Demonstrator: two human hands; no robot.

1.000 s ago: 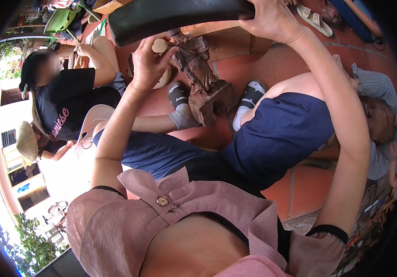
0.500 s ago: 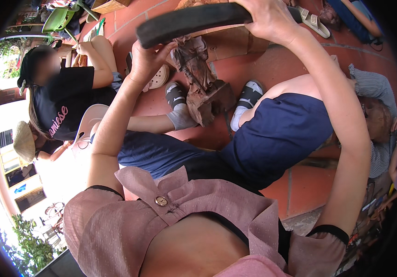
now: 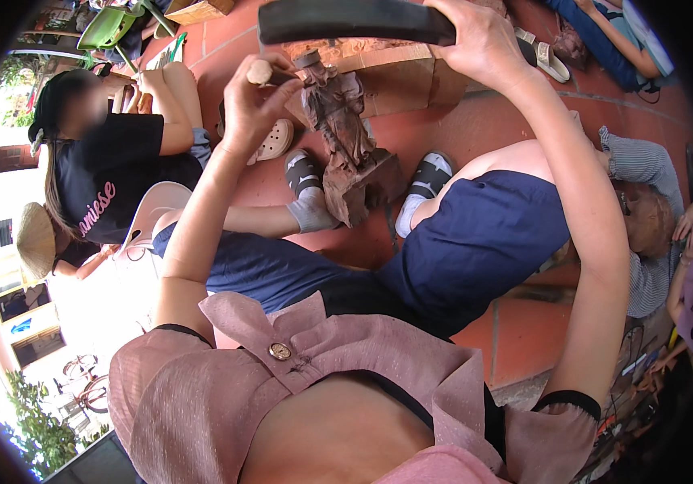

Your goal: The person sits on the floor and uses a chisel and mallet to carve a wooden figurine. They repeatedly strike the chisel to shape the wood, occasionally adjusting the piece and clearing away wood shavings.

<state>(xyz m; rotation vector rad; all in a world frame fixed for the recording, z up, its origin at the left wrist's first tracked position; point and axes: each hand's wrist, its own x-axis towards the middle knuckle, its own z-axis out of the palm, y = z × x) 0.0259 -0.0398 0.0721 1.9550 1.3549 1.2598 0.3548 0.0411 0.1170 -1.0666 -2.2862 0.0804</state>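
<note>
Between my feet a dark brown carved wooden statue (image 3: 337, 113) of a robed figure stands on its rough block base (image 3: 363, 189). My left hand (image 3: 251, 101) is beside the statue's head, fingers closed around a chisel whose pale round butt (image 3: 260, 73) faces me. Its tip is hidden by my hand and is too small to make out. My right hand (image 3: 484, 44) grips a long dark, bar-shaped mallet (image 3: 354, 22) near its right end. The mallet is held above the statue and apart from the chisel.
A cardboard piece (image 3: 399, 81) lies behind the statue on the red tile floor (image 3: 492, 339). A person in a black shirt (image 3: 112, 173) sits at the left, near a green chair (image 3: 108, 28). Pale sandals (image 3: 552, 60) lie far right. Another person in striped clothing (image 3: 645, 161) is at the right.
The mallet has moved up, away from my left hand, which it partly covered before. The chisel's pale butt now shows, and the statue's head is uncovered.
</note>
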